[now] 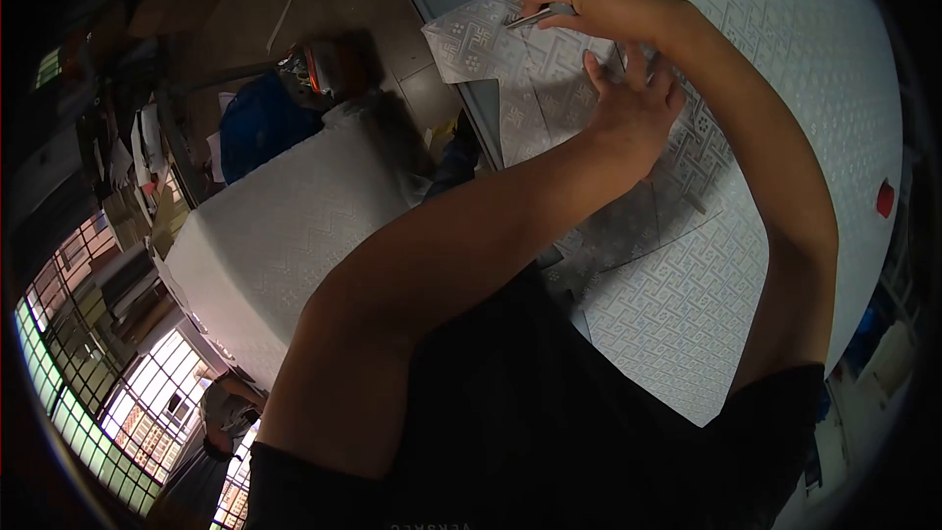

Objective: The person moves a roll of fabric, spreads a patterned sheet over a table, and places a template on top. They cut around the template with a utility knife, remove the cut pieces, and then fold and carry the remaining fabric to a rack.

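Note:
My right hand (pixel 579 0) is at the far end of the table, closed around a slim, pointed metal tool (pixel 535 17). Its tip rests over the edge area of a grey-white patterned fabric (pixel 481 44). I cannot tell whether the tool is a knife or scissors. My left hand (pixel 638 108) lies on the same fabric with its fingers spread, pressing near the middle. Beneath it, the fabric is shaded, with straight seams or overlapping edges. The right forearm arches over the left hand's right side.
A small red object (pixel 885 198) sits on the fabric's right side. To the left stands a large white patterned roll or stack (pixel 304 206), with a blue bag (pixel 265 123) behind it. Cluttered shelves (pixel 128 265) line the left. Another person (pixel 228 412) is near barred windows.

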Demonstrator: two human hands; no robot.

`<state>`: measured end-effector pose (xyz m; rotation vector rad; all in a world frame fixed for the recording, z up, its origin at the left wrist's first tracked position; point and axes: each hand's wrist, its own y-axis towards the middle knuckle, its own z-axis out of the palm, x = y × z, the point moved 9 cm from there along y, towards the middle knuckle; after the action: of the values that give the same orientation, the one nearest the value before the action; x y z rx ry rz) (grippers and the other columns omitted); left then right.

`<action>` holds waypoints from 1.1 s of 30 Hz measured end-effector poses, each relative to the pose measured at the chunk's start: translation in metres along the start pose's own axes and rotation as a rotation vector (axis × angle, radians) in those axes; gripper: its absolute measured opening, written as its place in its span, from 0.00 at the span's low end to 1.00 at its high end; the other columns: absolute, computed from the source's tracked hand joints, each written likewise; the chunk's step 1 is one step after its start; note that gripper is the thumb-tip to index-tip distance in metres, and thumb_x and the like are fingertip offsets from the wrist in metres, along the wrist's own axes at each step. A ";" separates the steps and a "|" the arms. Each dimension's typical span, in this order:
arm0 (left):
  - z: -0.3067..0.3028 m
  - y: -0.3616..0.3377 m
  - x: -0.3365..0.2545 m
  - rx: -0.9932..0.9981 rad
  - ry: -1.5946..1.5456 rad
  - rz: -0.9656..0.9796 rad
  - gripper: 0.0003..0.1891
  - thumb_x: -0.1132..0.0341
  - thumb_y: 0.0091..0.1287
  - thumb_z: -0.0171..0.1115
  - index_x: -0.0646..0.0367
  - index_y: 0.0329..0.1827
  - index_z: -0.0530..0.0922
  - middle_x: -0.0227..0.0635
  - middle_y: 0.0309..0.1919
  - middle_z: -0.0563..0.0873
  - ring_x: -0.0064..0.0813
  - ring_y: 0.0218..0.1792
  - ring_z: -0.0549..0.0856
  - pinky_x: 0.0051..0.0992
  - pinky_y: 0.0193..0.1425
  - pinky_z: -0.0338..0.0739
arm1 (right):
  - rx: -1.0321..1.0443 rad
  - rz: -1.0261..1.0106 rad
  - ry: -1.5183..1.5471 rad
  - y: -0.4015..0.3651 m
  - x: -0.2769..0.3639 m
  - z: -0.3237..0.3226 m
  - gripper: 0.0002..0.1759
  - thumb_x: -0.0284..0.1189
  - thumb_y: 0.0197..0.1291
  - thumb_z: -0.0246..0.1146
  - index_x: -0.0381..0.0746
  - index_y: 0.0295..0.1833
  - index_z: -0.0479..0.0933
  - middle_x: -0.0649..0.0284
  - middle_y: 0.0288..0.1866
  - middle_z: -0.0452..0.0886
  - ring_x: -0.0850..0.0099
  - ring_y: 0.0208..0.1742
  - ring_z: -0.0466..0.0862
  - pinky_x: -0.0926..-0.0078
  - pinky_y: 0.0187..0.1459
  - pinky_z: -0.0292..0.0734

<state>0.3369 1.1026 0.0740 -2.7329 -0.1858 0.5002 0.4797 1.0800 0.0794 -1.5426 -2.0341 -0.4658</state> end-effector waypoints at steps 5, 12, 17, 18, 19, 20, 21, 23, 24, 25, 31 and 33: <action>-0.001 0.001 0.000 0.017 0.000 -0.003 0.64 0.46 0.42 0.88 0.58 0.82 0.59 0.51 0.82 0.53 0.74 0.80 0.47 0.87 0.64 0.61 | -0.004 0.082 0.101 -0.011 0.006 -0.007 0.14 0.33 0.66 0.71 0.39 0.52 0.80 0.61 0.47 0.89 0.59 0.48 0.89 0.61 0.49 0.82; 0.004 0.000 -0.001 0.078 -0.040 0.015 0.65 0.44 0.45 0.87 0.59 0.83 0.57 0.46 0.80 0.61 0.57 0.81 0.56 0.77 0.68 0.61 | 0.154 0.146 0.164 -0.030 0.028 0.004 0.12 0.30 0.66 0.70 0.39 0.50 0.78 0.58 0.43 0.88 0.58 0.42 0.89 0.60 0.44 0.82; 0.002 -0.002 0.000 0.074 -0.036 0.002 0.64 0.44 0.45 0.86 0.58 0.83 0.58 0.44 0.80 0.63 0.53 0.81 0.59 0.74 0.72 0.60 | 0.182 0.132 0.166 -0.029 0.032 0.007 0.10 0.27 0.66 0.70 0.38 0.49 0.78 0.56 0.42 0.88 0.56 0.39 0.89 0.59 0.41 0.82; 0.002 -0.002 -0.001 0.074 -0.031 0.003 0.63 0.44 0.45 0.86 0.58 0.83 0.59 0.44 0.80 0.64 0.53 0.81 0.59 0.73 0.72 0.60 | 0.207 0.151 0.140 -0.029 0.032 0.008 0.11 0.26 0.65 0.70 0.38 0.49 0.78 0.55 0.42 0.88 0.56 0.40 0.89 0.59 0.42 0.82; 0.000 -0.003 0.000 0.073 -0.032 0.002 0.63 0.44 0.45 0.86 0.58 0.83 0.59 0.44 0.80 0.64 0.53 0.81 0.59 0.73 0.72 0.60 | 0.232 0.169 0.113 -0.029 0.032 0.008 0.11 0.26 0.64 0.70 0.37 0.49 0.77 0.54 0.43 0.88 0.55 0.41 0.89 0.59 0.42 0.82; -0.001 -0.003 0.000 0.065 -0.024 0.003 0.62 0.44 0.46 0.86 0.58 0.82 0.61 0.44 0.79 0.65 0.52 0.81 0.61 0.72 0.73 0.61 | 0.233 0.169 0.112 -0.028 0.032 0.009 0.11 0.26 0.64 0.70 0.37 0.49 0.77 0.54 0.43 0.88 0.55 0.41 0.89 0.59 0.42 0.82; -0.002 -0.004 -0.001 0.058 -0.018 0.005 0.60 0.44 0.46 0.86 0.58 0.81 0.62 0.44 0.79 0.66 0.52 0.80 0.62 0.70 0.73 0.62 | 0.196 0.111 0.061 -0.027 0.035 0.008 0.11 0.25 0.63 0.70 0.37 0.48 0.77 0.54 0.43 0.88 0.54 0.42 0.89 0.58 0.43 0.82; -0.002 -0.002 -0.001 0.061 -0.004 0.005 0.59 0.45 0.46 0.86 0.58 0.80 0.64 0.43 0.78 0.68 0.52 0.79 0.64 0.69 0.73 0.63 | 0.159 0.051 0.007 -0.025 0.039 0.008 0.11 0.24 0.62 0.70 0.37 0.47 0.77 0.54 0.43 0.87 0.54 0.43 0.88 0.58 0.43 0.82; -0.001 -0.002 -0.001 0.066 0.009 0.006 0.58 0.45 0.46 0.86 0.58 0.79 0.66 0.43 0.77 0.69 0.51 0.78 0.65 0.68 0.73 0.64 | 0.083 -0.033 -0.051 -0.025 0.046 0.004 0.08 0.24 0.64 0.67 0.37 0.46 0.77 0.54 0.37 0.86 0.56 0.37 0.87 0.57 0.38 0.79; -0.002 -0.002 -0.001 0.066 0.007 0.005 0.58 0.45 0.46 0.86 0.58 0.79 0.66 0.43 0.77 0.69 0.51 0.78 0.65 0.68 0.73 0.64 | 0.006 -0.118 -0.110 -0.025 0.055 -0.002 0.05 0.24 0.65 0.65 0.36 0.44 0.77 0.53 0.31 0.85 0.59 0.31 0.87 0.57 0.32 0.77; -0.002 -0.002 -0.001 0.070 0.009 -0.007 0.56 0.46 0.46 0.87 0.57 0.78 0.67 0.44 0.77 0.70 0.53 0.78 0.66 0.67 0.73 0.65 | 0.164 0.029 0.011 -0.019 0.041 0.011 0.05 0.26 0.64 0.64 0.36 0.42 0.78 0.53 0.39 0.87 0.56 0.38 0.88 0.57 0.38 0.80; -0.003 -0.003 0.000 0.058 -0.043 -0.014 0.56 0.48 0.46 0.87 0.55 0.79 0.67 0.45 0.77 0.69 0.54 0.78 0.66 0.67 0.74 0.65 | 0.125 -0.016 0.030 -0.018 0.042 0.010 0.05 0.26 0.64 0.64 0.36 0.43 0.78 0.53 0.40 0.88 0.56 0.39 0.88 0.57 0.39 0.80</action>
<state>0.3372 1.1042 0.0773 -2.6639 -0.1984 0.5524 0.4519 1.1125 0.0975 -1.4375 -2.0145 -0.3587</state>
